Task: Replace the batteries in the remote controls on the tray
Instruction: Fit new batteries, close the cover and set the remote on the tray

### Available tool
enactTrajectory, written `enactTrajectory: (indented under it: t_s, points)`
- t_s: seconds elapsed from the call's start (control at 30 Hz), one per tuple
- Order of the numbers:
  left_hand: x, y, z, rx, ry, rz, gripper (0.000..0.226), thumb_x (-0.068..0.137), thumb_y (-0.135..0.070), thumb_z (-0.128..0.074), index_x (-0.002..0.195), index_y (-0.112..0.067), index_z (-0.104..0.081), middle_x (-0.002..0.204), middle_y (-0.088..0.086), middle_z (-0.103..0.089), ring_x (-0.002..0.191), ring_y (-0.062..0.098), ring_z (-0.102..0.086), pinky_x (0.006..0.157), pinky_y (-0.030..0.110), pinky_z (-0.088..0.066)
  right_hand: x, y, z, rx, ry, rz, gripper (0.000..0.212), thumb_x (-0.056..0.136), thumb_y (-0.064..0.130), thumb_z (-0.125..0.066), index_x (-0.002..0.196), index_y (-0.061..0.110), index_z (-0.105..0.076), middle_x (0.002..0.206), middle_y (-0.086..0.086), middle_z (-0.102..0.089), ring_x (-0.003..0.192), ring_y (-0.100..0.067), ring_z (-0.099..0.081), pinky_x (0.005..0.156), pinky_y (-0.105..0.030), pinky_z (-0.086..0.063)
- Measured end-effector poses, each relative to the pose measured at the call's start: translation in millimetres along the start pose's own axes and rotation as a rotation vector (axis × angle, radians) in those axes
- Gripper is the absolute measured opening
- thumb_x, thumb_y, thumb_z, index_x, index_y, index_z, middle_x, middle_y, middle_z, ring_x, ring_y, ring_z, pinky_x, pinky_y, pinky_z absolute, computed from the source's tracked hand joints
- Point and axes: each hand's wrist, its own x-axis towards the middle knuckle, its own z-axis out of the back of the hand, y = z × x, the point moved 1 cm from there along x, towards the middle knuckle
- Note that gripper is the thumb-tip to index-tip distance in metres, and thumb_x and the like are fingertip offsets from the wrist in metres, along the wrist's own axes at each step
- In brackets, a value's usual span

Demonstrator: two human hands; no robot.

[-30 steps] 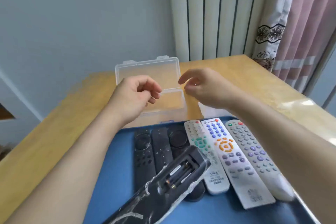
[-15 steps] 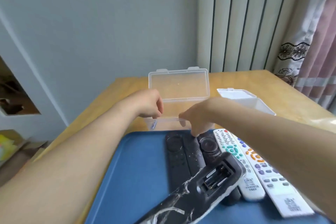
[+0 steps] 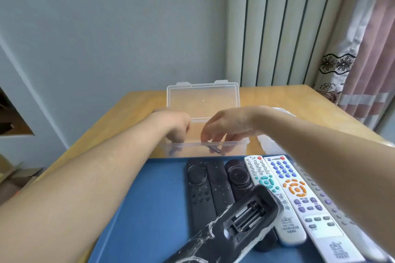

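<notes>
A clear plastic box [image 3: 235, 145] stands just beyond the blue tray [image 3: 149, 209], with its lid [image 3: 203, 98] upright. Both my hands reach down into it. My left hand [image 3: 176, 127] is curled, its fingertips blurred behind the box wall above a small bluish thing [image 3: 173, 151]. My right hand [image 3: 226, 126] has its fingers spread downward, the tips at a small dark battery-like piece [image 3: 214, 150]. On the tray a black remote in plastic wrap [image 3: 224, 235] lies back up with its battery compartment [image 3: 248, 219] open.
Three black remotes [image 3: 198, 188] and two white ones [image 3: 269, 194] lie side by side on the tray, with a grey remote [image 3: 333, 209] partly under my right forearm. A second pale plastic box [image 3: 268, 143] sits to the right. The wooden table [image 3: 320, 109] meets wall and curtain behind.
Both hands have gone from the air in front of the lid down into the clear box. The view has tilted down and come closer.
</notes>
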Motion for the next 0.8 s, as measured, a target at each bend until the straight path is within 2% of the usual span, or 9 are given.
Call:
enactTrajectory:
  t_s: [0.1,0.2,0.27,0.33,0.47,0.57,0.63,0.7,0.8]
  points:
    - [-12.7,8.5,-1.5,-0.574,-0.124,0.022,0.011,0.074,-0.012,-0.072,0.079,-0.016,-0.063,0.077,0.002,-0.069,0.058,0.015,-0.055,0.057,0.021,-0.045,-0.7,-8.0,0.8,0.067,-0.102,0.067,0.009,0.091,0.008,-0.064,0.097,0.014,-0.066,0.093,-0.015,-0.072,0.071,-0.022,-0.068,0.079,-0.033,-0.057]
    - [-37.4,6.9,-3.8,-1.204,-0.277,0.032,0.017,0.087,-0.002,-0.053,0.08,-0.012,-0.064,0.069,0.003,-0.063,0.055,0.011,-0.057,0.052,0.016,-0.044,-5.1,-12.7,-4.3,0.216,-0.381,0.184,0.019,0.089,0.0,-0.064,0.099,0.016,-0.064,0.086,-0.012,-0.072,0.065,-0.02,-0.063,0.063,-0.026,-0.053]
    - [-59.1,3.3,-6.6,-1.583,-0.314,0.021,0.03,0.09,0.003,-0.037,0.08,-0.009,-0.063,0.063,0.005,-0.056,0.055,0.015,-0.059,0.056,0.022,-0.049,-18.4,-9.9,-10.7,0.471,-0.547,0.254,0.021,0.091,-0.001,-0.062,0.107,0.012,-0.063,0.085,-0.013,-0.071,0.063,-0.019,-0.061,0.061,-0.024,-0.049]
    - [-78.9,-7.5,-11.4,-1.826,-0.335,-0.001,0.034,0.089,0.006,-0.03,0.082,-0.008,-0.06,0.058,0.003,-0.047,0.051,0.016,-0.055,0.048,0.021,-0.047,-36.0,-8.2,-21.2,0.807,-0.52,0.284,0.027,0.09,-0.004,-0.061,0.114,0.008,-0.057,0.087,-0.016,-0.071,0.062,-0.02,-0.063,0.059,-0.024,-0.049]
    - [-114.5,-45.8,-21.4,-1.814,-0.481,-0.161,0.021,0.095,-0.002,-0.04,0.095,-0.011,-0.058,0.059,-0.001,-0.037,0.042,0.009,-0.029,0.038,0.016,-0.018,-76.1,-6.5,-46.8,1.132,-0.281,0.356,0.029,0.087,-0.003,-0.062,0.109,0.01,-0.048,0.088,-0.018,-0.07,0.063,-0.023,-0.068,0.054,-0.022,-0.053]
    - [-135.7,-68.0,-25.6,-1.704,-0.492,-0.313,0.017,0.097,-0.015,-0.053,0.109,-0.01,-0.064,0.058,-0.011,-0.052,0.038,0.0,-0.038,0.036,0.011,-0.025,-100.8,-9.7,-62.4,1.206,-0.216,0.416,0.026,0.079,0.003,-0.066,0.1,0.008,-0.052,0.078,-0.012,-0.066,0.06,-0.016,-0.064,0.056,-0.018,-0.054]
    - [-144.6,-73.8,-30.0,-1.637,-0.549,-0.333,0.017,0.095,-0.016,-0.057,0.104,-0.008,-0.068,0.064,-0.011,-0.061,0.039,-0.004,-0.045,0.04,0.006,-0.029,-113.6,-11.6,-75.3,1.208,-0.21,0.431,0.022,0.078,0.006,-0.067,0.096,0.007,-0.055,0.074,-0.009,-0.063,0.059,-0.013,-0.062,0.056,-0.016,-0.054]
    - [-153.6,-80.0,-38.4,-1.575,-0.642,-0.32,0.011,0.091,-0.016,-0.064,0.094,-0.007,-0.069,0.071,0.001,-0.068,0.045,-0.004,-0.05,0.046,0.005,-0.033,-124.2,-15.4,-90.0,1.124,-0.279,0.429,0.014,0.084,0.006,-0.065,0.094,0.005,-0.055,0.072,-0.01,-0.063,0.058,-0.015,-0.062,0.055,-0.017,-0.053]
    - [-157.6,-83.5,-54.7,-1.601,-0.709,-0.237,0.01,0.083,-0.013,-0.073,0.086,-0.006,-0.067,0.074,0.009,-0.071,0.048,0.001,-0.054,0.049,0.008,-0.037,-128.7,-22.6,-105.2,0.775,-0.577,0.416,0.005,0.094,0.002,-0.058,0.091,0.006,-0.056,0.07,-0.009,-0.068,0.061,-0.021,-0.063,0.056,-0.025,-0.056]
